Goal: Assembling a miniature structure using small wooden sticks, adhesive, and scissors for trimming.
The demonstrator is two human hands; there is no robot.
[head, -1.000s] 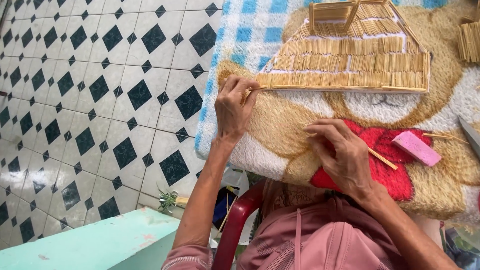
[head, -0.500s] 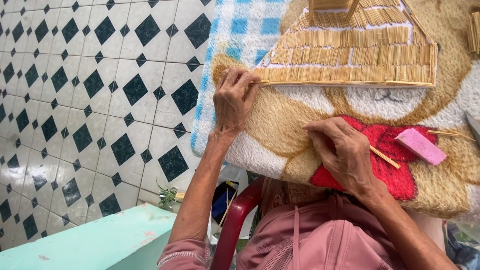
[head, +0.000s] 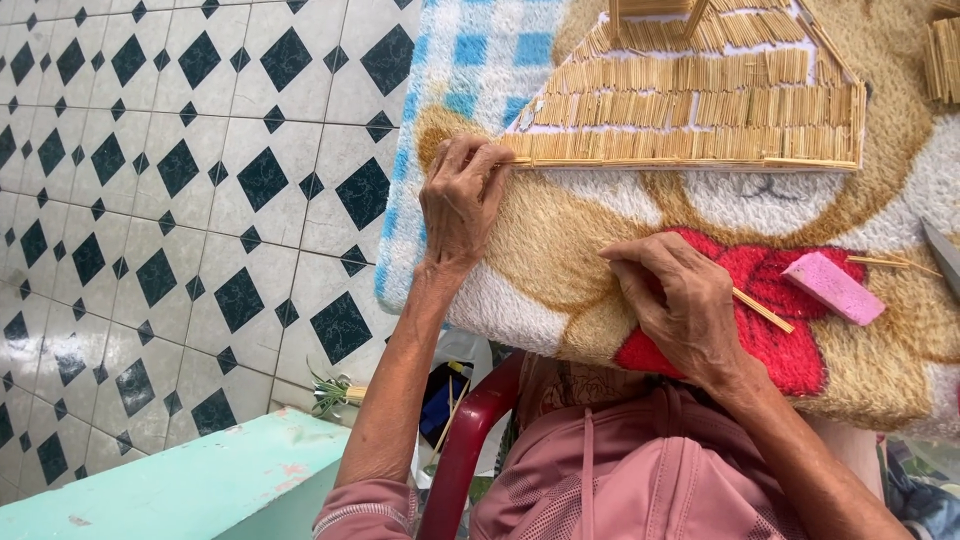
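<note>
Fuzzy mat (head: 560,230) carried a stick roof model (head: 700,100).
Left hand (head: 462,200) pinched its corner; right hand (head: 680,300) held a thin stick (head: 765,311).

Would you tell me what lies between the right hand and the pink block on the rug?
In the head view, a thin wooden stick juts from the right hand toward the pink block; past its tip is only the rug's red patch.

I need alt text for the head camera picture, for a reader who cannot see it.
A person's left hand touches the corner of a thin-stick roof panel lying on a fluffy rug, while the right hand holds one stick. A pink block lies nearby.
</note>
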